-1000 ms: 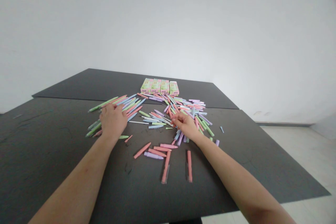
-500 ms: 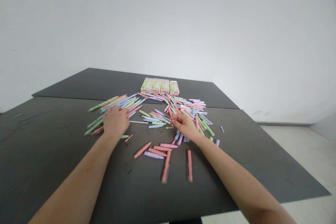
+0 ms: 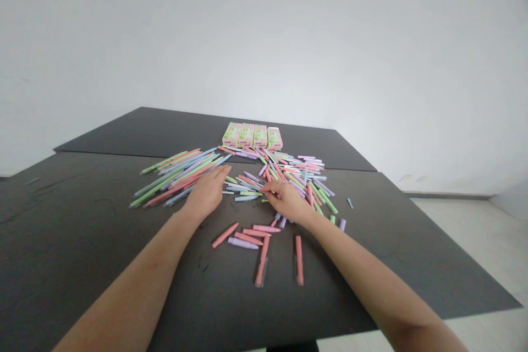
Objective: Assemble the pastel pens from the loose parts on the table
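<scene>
My left hand lies beside the right edge of a fan of long pastel pens in green, blue, pink and purple. Its fingers are stretched out and hold nothing that I can see. My right hand reaches to a small middle pile of short pastel pen parts and thin white sticks. Its fingers are drawn together at the pile's right side; what lies between the fingertips is too small to make out. A larger heap of mixed pen parts spreads behind and right of that hand.
Several green and pink boxes stand in a row at the back of the dark table. Nearer me lie loose pink pen parts, a purple one and two pink barrels with clear ends. A white wall rises behind.
My left hand has moved right, off the pen fan toward the middle pile, and its fingers have straightened. The right hand has shifted slightly left and down.
</scene>
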A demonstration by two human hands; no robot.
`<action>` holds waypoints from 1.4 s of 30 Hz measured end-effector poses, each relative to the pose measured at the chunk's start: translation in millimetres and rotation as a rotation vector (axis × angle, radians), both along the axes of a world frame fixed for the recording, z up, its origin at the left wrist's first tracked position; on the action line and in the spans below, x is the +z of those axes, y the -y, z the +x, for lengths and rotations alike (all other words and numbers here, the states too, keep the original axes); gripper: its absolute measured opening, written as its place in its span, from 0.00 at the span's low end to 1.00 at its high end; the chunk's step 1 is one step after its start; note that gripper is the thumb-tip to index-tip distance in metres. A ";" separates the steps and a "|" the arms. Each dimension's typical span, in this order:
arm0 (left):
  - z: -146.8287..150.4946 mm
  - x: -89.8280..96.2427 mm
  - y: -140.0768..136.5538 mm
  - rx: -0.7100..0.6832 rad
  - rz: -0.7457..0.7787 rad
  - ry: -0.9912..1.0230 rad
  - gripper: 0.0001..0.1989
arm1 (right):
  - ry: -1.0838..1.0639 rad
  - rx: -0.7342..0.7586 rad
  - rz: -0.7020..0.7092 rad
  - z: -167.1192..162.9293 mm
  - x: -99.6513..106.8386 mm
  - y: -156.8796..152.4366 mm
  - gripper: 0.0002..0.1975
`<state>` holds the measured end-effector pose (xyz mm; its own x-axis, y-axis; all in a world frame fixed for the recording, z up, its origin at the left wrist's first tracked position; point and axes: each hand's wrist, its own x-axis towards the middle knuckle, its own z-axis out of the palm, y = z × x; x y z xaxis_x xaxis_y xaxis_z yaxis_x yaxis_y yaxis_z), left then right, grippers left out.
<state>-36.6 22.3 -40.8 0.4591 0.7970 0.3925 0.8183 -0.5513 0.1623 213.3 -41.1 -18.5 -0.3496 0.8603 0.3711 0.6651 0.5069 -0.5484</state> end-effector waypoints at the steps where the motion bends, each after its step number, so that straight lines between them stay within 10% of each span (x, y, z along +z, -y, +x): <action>1: 1.8 -3.0 -0.5 -0.018 -0.028 -0.001 0.29 | 0.037 0.024 0.022 -2.4 -1.8 -2.5 0.15; 10: 3.4 -6.4 -0.8 -0.082 -0.087 -0.024 0.28 | 0.356 0.171 0.119 -22.2 -18.1 -13.0 0.19; 33: 17.0 -5.2 9.4 -0.156 -0.129 0.077 0.13 | 0.356 0.080 -0.068 -4.4 9.5 4.4 0.10; 42: 20.2 7.6 20.3 -0.147 -0.121 0.173 0.17 | 0.373 -0.405 -0.011 55.8 15.2 -29.3 0.13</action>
<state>-16.4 2.0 -33.1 0.5079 0.7722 0.3817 0.6847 -0.6308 0.3651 269.1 -11.8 -3.4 -0.0963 0.9566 0.2752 0.9561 0.1658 -0.2418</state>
